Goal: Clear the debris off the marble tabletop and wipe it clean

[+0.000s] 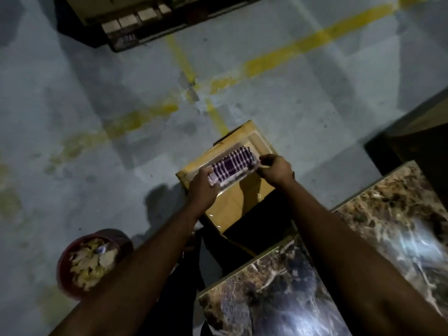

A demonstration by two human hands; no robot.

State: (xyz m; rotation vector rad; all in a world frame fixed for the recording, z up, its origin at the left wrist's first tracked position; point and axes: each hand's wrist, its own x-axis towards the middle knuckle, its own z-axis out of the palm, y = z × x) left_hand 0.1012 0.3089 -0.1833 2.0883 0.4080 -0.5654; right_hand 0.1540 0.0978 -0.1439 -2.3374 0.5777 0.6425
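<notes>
A folded purple-and-white checked cloth (231, 164) in a clear plastic wrapper is held above a cardboard box (232, 202). My left hand (202, 184) grips the wrapper's near-left end. My right hand (275, 169) pinches its right end with curled fingers. The brown marble tabletop (271, 294) lies at the lower right, under my right forearm; it looks glossy with light glare.
A red bucket (72, 251) filled with crumpled scraps stands on the concrete floor at the lower left. Yellow painted lines cross the floor. A dark pallet with boxes (135, 18) sits at the top. Dark furniture (417, 141) stands at the right edge.
</notes>
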